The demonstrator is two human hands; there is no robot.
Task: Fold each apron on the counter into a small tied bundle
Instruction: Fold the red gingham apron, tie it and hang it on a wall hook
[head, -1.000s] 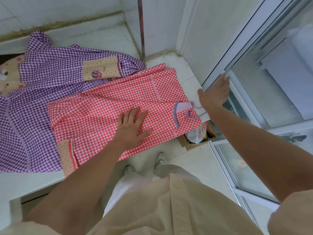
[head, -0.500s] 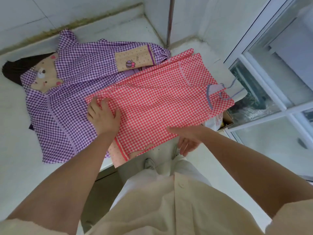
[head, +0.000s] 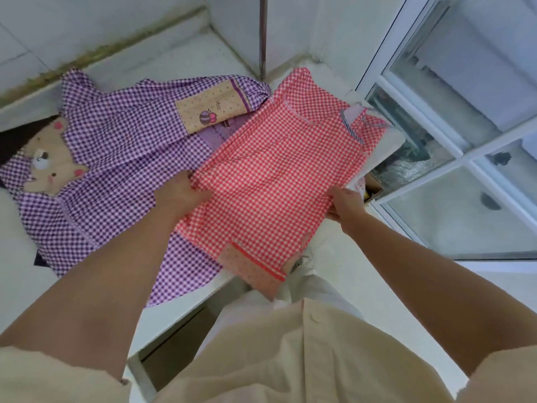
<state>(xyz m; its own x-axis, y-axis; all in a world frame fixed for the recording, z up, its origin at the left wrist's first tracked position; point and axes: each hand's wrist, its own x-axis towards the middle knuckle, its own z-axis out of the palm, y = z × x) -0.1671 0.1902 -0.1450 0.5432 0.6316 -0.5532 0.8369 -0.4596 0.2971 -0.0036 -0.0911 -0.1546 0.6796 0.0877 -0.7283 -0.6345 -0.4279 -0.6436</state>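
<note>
A red gingham apron (head: 276, 175), folded into a long narrow panel, lies on the white counter (head: 174, 62) and partly over a purple gingham apron (head: 116, 175). Its near end with a dotted pink hem hangs over the counter's front edge. My left hand (head: 181, 196) grips the red apron's left edge, thumb on top. On the opposite side my right hand (head: 344, 203) holds the right edge, fingers tucked under the cloth. The purple apron is spread flat, with a bear patch at the left and a tan dotted pocket near the back.
A tiled wall and a vertical pipe (head: 263, 36) close the counter's back corner. A glass window with white frames (head: 453, 158) runs along the right. A cardboard box (head: 373, 189) sits below the counter's right end. Dark cloth (head: 14, 141) shows under the purple apron at far left.
Both hands moved from lying flat and reaching away to gripping the red apron's two long edges. The apron is narrower now, its near side folded in, and the view shifted left.
</note>
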